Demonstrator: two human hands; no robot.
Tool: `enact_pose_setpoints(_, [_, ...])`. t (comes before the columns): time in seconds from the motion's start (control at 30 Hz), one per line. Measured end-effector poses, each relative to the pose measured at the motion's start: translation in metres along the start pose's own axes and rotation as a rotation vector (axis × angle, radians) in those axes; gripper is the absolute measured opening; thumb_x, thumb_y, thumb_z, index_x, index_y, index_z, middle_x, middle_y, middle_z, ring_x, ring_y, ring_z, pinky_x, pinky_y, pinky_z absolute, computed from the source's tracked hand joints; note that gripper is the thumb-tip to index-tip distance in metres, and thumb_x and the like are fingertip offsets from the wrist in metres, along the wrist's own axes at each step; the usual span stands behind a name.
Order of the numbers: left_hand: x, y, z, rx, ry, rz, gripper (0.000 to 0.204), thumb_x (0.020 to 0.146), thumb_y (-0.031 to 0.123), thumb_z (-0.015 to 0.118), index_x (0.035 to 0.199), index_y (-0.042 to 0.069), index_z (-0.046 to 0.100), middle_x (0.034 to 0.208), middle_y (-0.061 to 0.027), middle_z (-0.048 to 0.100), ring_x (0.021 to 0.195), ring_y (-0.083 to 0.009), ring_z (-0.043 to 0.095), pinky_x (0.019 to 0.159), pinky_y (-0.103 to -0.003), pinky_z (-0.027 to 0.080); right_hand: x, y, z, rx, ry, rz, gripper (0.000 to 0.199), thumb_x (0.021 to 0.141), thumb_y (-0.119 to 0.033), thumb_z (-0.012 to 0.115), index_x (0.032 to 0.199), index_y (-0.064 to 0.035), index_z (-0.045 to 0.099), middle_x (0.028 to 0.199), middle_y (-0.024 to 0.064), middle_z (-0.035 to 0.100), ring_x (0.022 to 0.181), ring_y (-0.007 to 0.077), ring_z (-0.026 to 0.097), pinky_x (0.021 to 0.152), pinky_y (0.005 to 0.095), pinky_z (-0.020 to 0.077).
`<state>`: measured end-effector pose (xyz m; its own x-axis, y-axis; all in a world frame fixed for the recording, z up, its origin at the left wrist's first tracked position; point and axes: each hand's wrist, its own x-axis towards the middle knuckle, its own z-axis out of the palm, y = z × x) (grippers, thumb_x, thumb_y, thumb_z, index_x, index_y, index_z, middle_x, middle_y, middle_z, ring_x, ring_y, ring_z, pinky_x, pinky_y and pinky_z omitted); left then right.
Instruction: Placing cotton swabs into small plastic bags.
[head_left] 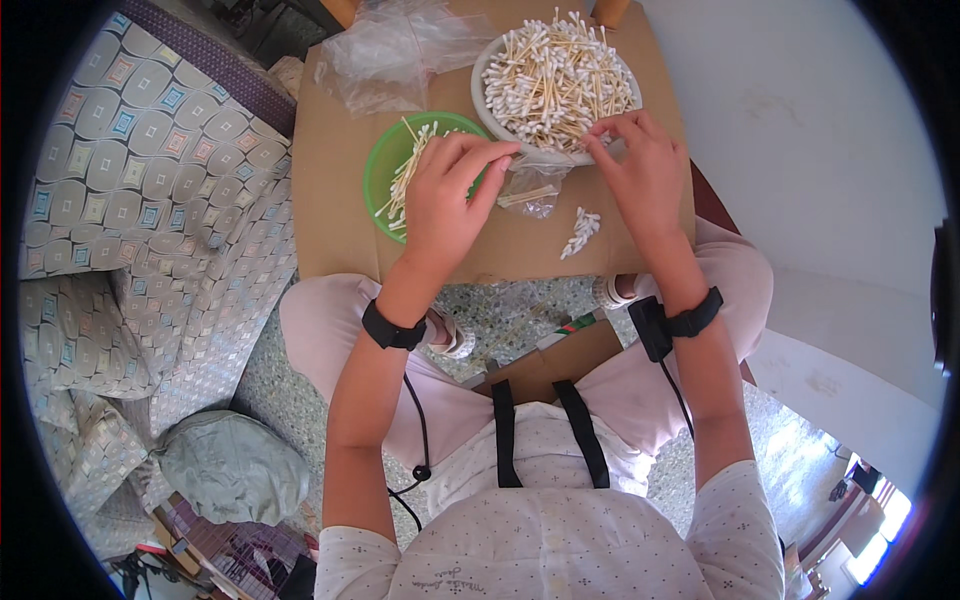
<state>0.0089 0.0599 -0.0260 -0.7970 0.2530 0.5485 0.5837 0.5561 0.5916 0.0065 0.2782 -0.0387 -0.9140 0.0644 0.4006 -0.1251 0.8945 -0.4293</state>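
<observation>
My left hand (452, 195) reaches over the right side of a green bowl (377, 180) holding loose cotton swabs (398, 190). Its thumb and forefinger are pinched at the upper edge of a small clear plastic bag (545, 205), which has a few swabs inside. Over the near right rim of a pale round bowl (483, 100), heaped with cotton swabs (555, 75), my right hand (642, 170) has its thumb and forefinger close together. Whatever lies between those fingertips is too small to make out. A small bunch of swabs (581, 232) lies on the cardboard below the bag.
Brown cardboard (480, 255) covers the work surface. Crumpled clear plastic bags (385, 50) lie at its far left. A white wall (810, 130) stands close on the right, patterned fabric (170, 150) on the left. An open cardboard box (555, 360) sits between my legs.
</observation>
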Motion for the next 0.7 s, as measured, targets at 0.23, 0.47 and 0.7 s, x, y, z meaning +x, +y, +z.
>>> enact_pose_setpoints(0.23, [-0.001, 0.000, 0.000, -0.015, 0.007, -0.003, 0.016, 0.080, 0.002, 0.066, 0.095, 0.007, 0.070, 0.082, -0.0071, 0.060, 0.076, -0.0213, 0.057, 0.067, -0.031, 0.045, 0.001, -0.003, 0.001, 0.042, 0.080, 0.020, 0.009, 0.077, -0.022, 0.070, 0.082, -0.0153, 0.067, 0.086, -0.0024, 0.061, 0.078, 0.0172, 0.060, 0.076, 0.0352, 0.0365])
enact_pose_setpoints(0.47, [-0.001, 0.000, -0.003, -0.027, 0.014, -0.004, 0.015, 0.081, 0.002, 0.065, 0.095, 0.006, 0.070, 0.083, -0.0077, 0.060, 0.076, -0.0212, 0.057, 0.066, -0.031, 0.045, 0.006, -0.011, -0.009, 0.290, 0.201, 0.072, 0.009, 0.076, -0.013, 0.068, 0.083, -0.0086, 0.064, 0.083, 0.0038, 0.061, 0.067, 0.0164, 0.057, 0.068, 0.0305, 0.0430])
enact_pose_setpoints(0.7, [0.001, 0.004, -0.004, -0.083, 0.030, -0.045, 0.022, 0.079, 0.004, 0.068, 0.101, 0.007, 0.070, 0.083, -0.0077, 0.059, 0.074, -0.0193, 0.055, 0.066, -0.030, 0.044, 0.002, -0.020, -0.020, 0.685, 0.297, -0.062, 0.009, 0.076, 0.001, 0.065, 0.083, -0.0028, 0.059, 0.085, 0.0049, 0.057, 0.073, 0.0124, 0.053, 0.067, 0.0258, 0.0434])
